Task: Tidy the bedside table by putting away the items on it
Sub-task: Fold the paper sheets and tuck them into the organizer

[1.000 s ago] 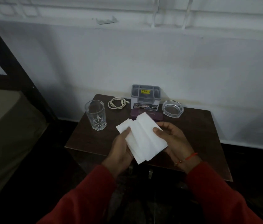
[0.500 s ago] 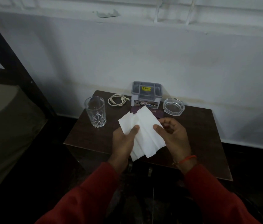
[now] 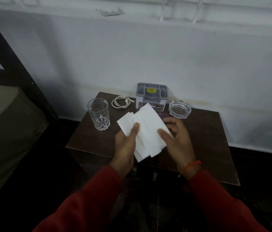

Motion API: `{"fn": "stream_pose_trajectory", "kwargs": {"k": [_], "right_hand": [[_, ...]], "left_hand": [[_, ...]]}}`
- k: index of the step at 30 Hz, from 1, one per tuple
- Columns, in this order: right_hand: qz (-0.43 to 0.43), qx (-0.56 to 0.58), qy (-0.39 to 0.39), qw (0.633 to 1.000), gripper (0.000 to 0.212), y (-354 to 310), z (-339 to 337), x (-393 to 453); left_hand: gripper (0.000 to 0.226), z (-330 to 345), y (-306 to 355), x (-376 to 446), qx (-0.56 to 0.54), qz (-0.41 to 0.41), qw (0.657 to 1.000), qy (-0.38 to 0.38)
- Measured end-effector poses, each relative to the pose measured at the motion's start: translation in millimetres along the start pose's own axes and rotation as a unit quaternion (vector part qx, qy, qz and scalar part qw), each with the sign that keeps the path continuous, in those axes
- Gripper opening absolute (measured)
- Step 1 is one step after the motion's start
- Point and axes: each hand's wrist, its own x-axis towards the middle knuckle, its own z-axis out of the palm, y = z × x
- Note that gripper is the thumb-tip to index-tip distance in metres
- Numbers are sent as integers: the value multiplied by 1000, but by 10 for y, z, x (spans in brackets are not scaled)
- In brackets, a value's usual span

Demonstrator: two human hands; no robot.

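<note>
Both hands hold a loose stack of white paper napkins (image 3: 146, 129) above the dark wooden bedside table (image 3: 207, 136). My left hand (image 3: 126, 144) grips the stack's left edge with the thumb on top. My right hand (image 3: 176, 138) pinches the right edge. On the table stand an empty cut glass (image 3: 99, 114) at the left, a coiled white cable (image 3: 121, 102) behind it, a grey compartment organiser box (image 3: 152, 94) at the back and a clear glass ashtray (image 3: 180, 109) to its right. A purple flat item (image 3: 164, 115) lies partly hidden behind the napkins.
A white wall rises right behind the table. A dark bed frame post (image 3: 15, 64) slants at the left above a bed (image 3: 3, 124). The floor around the table is dark.
The napkin stack has been squared up a little and shifted slightly left in my hands. My left thumb moved higher on the stack. The table items have not moved.
</note>
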Motion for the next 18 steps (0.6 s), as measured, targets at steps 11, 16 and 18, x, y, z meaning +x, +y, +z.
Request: {"fn": "stream_pose_trajectory", "kwargs": {"k": [11,16,18], "right_hand": [[43,-15,-54,997,11,112,-15,46],[100,50,-3,994,19,80,-84,65],[114,60,5,992,17,81,-92,66]], "left_hand": [[30,30,140,-72,-59,-56,996,-28],[21,-28,112,-7,-43,-67,997,-14],[29,-49,122,-6,-65,-99,991,-57]]}}
